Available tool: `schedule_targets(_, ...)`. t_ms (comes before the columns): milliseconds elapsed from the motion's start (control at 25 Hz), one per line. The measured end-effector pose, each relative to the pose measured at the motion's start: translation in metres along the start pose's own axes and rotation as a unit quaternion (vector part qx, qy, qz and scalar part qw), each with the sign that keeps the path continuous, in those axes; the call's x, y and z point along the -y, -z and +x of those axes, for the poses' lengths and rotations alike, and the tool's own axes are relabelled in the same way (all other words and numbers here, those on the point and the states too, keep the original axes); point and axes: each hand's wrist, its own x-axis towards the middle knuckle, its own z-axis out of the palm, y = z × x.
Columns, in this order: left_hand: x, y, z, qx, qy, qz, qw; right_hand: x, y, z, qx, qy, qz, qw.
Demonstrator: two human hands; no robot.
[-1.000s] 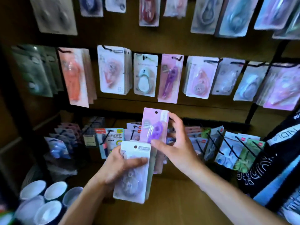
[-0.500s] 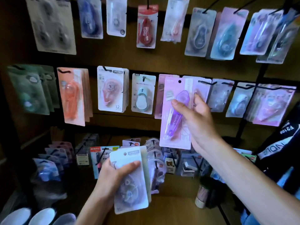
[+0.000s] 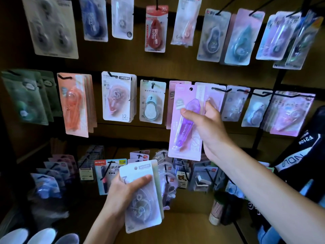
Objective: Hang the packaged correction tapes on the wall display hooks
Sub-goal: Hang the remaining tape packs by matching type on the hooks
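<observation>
At nine o'clock on the wall, dark green packs (image 3: 26, 97) hang in a stack, with an orange pack (image 3: 73, 104) just to their right. Below, at about six o'clock, your left hand (image 3: 123, 194) grips a small stack of white-carded correction tapes (image 3: 143, 196), thumb laid across the front card, fingers wrapped behind; the stack tilts slightly with its top toward eleven o'clock. Above it, in the middle row, a white pack marked 12 (image 3: 117, 97) and a pack with a pale blue tape (image 3: 152, 102) hang on their hooks.

Just right of centre, your right hand (image 3: 207, 124) pinches the purple correction tape pack (image 3: 184, 124), thumb on the clear blister, fingers curled behind the right edge. The pack is held up against the middle row, its punched hole toward twelve o'clock, overlapping a pink pack (image 3: 171, 95) that hangs behind it. Whether the hole is on a hook, you cannot tell.

At three o'clock, more pastel packs (image 3: 292, 113) hang from black hooks (image 3: 219, 89).
</observation>
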Motion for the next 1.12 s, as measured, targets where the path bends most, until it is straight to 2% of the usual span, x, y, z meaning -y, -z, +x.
schedule_targets(360,0.009,0.001,0.002,-0.007,0.017,0.025,1.0,0.006,0.009,0.0,-0.006,0.018,0.041,0.999)
schedule_targets(800,0.011,-0.004,0.003,-0.003,0.012,0.041,0.999,0.004,0.006,0.01,0.012,-0.012,-0.009,1.0)
schedule_targets(1120,0.007,-0.006,0.001,-0.02,0.012,0.034,0.999,-0.019,-0.012,0.075,-0.012,-0.131,-0.131,0.983)
